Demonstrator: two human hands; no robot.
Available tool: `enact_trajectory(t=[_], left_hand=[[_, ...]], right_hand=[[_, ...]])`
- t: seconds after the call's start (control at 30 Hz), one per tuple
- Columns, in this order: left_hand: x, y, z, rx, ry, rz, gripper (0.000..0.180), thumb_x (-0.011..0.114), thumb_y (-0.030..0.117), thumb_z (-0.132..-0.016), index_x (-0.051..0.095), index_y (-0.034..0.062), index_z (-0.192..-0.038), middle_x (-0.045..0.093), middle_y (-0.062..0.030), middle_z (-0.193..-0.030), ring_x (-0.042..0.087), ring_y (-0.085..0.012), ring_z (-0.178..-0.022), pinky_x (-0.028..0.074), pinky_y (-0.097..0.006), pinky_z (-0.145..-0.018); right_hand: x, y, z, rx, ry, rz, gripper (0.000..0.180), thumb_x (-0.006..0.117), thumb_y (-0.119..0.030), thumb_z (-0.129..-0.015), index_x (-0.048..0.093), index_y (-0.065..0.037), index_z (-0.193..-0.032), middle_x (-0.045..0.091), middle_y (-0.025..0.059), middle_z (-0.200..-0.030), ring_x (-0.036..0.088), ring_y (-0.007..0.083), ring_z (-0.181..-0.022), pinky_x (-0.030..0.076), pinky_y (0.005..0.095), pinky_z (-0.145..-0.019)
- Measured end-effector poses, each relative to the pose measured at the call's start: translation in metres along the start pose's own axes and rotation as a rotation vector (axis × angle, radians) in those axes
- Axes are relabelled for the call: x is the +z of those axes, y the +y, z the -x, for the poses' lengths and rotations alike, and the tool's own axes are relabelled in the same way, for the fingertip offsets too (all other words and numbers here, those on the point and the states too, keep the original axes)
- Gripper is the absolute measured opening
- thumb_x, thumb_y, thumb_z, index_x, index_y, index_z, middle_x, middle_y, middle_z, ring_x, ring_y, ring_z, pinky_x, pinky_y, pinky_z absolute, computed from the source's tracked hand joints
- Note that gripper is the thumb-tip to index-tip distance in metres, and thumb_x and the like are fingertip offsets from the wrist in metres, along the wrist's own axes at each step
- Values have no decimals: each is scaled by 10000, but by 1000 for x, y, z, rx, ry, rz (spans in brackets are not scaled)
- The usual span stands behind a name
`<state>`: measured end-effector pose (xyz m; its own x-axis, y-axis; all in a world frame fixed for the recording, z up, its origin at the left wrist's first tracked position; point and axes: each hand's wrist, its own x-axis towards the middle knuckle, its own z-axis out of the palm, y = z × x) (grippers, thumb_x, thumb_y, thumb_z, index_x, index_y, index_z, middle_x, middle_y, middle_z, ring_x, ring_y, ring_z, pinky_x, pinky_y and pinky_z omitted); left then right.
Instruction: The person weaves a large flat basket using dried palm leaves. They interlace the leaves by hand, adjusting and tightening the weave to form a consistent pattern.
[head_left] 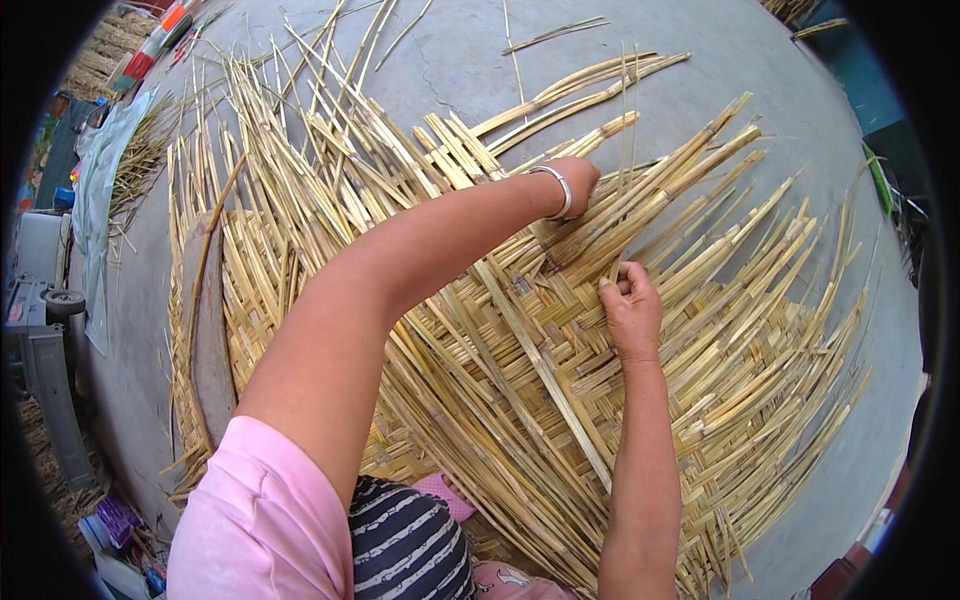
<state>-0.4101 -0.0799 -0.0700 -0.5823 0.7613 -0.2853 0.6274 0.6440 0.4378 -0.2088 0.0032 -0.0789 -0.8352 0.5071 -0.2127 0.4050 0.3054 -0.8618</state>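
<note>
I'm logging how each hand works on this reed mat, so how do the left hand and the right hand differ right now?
The left hand reaches farther out across the woven reed mat; the right hand stays nearer the body. The left wrist carries a silver bangle; the right wrist is bare. The left hand lies among loose strips; the right hand is curled, pinching an upright strip. Both are bare and touch the mat.

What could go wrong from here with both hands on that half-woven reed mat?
1. The right hand pinches one thin reed strip standing up from the weave; a hard pull could snap or split it.
2. The left hand presses on loose strips at the edge of the woven mat; they may slip and open the pattern.
3. Many cut strip ends lie close to the bare forearms: likely scratches.
</note>
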Motion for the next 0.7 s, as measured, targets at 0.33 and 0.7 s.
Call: enact_trajectory(t=[0.33,0.7], left_hand=[[3,-3,-4,24,34,-44,252,650,103,-724,623,47,-968,665,-136,-927,647,-304,-846,510,-381,-737],[-4,-42,-1,-266,-41,1418,256,772,214,-744,580,50,-789,625,-67,-702,594,-148,-582,486,-277,-518]], right_hand=[[2,-4,2,-8,13,45,162,623,-173,-776,613,-93,-917,494,-25,-602,460,88,-555,408,258,-554],[6,-1,5,-1,68,52,178,624,-164,-773,602,-89,-933,508,-14,-628,474,99,-571,423,265,-565]])
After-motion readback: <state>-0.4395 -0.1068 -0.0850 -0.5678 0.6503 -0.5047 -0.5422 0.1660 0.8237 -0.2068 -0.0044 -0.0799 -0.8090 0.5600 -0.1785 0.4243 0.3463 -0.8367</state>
